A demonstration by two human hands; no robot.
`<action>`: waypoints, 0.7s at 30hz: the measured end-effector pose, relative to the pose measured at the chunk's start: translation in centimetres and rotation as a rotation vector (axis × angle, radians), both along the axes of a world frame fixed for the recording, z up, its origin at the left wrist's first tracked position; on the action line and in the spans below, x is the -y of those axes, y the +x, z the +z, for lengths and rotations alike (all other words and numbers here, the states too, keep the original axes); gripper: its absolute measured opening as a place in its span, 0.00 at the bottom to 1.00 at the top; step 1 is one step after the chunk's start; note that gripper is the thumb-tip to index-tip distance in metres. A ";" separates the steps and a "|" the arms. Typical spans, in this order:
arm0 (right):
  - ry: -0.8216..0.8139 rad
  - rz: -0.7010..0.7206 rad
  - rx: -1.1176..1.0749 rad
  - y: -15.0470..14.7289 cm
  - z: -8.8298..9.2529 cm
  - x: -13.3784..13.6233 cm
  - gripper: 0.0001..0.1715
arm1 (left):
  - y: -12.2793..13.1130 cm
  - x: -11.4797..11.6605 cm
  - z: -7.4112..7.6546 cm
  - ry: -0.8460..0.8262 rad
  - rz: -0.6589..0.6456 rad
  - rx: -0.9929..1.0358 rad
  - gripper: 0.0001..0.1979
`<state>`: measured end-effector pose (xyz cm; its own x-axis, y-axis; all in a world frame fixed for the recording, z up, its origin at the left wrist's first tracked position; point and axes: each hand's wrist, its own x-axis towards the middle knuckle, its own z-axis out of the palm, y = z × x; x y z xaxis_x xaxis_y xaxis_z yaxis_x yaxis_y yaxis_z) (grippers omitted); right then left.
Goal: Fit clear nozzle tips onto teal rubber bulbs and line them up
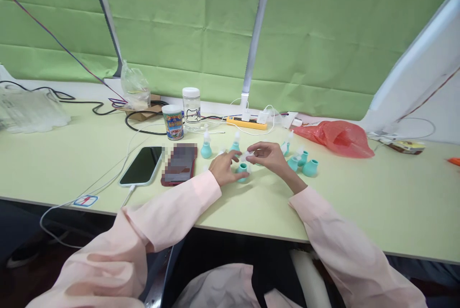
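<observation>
Bulb [243, 166] of teal colour is upright over the worktop [273, 207], mouth upward, perhaps for easy access. Left hand [224, 168] curls around its side; how firm this grip is, I cannot tell. Right hand [269, 155] has its grip pinched on a translucent tip [246, 156], just behind. Printed cup [174, 123] has unreadable lettering.

Label [175, 125] on cup [173, 122] too small to read; blue-bordered sticker [85, 200] on table [273, 207] bears red mark.

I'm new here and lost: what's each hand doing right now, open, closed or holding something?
Left hand: closed around a teal bulb.
Right hand: closed, fingers pinching a small whitish piece.
</observation>
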<state>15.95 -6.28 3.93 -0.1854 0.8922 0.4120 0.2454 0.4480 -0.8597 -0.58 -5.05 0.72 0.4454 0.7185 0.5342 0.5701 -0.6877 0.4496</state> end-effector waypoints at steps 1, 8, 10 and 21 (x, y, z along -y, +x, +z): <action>-0.012 0.021 0.014 0.3 0.2 -0.1 0.18 | 0.1 -0.1 -0.1 0.014 0.014 -0.061 0.22; -0.120 0.174 0.146 1.5 0.8 -0.1 0.18 | 0.2 -0.2 -0.1 0.161 -0.068 -0.035 0.09; -0.133 0.187 0.126 1.6 0.9 0.1 0.18 | 0.0 -0.1 0.1 0.199 -0.099 0.062 0.08; -0.155 0.219 -0.057 1.0 0.7 0.5 0.13 | -0.5 0.8 1.1 0.085 -0.063 0.142 0.08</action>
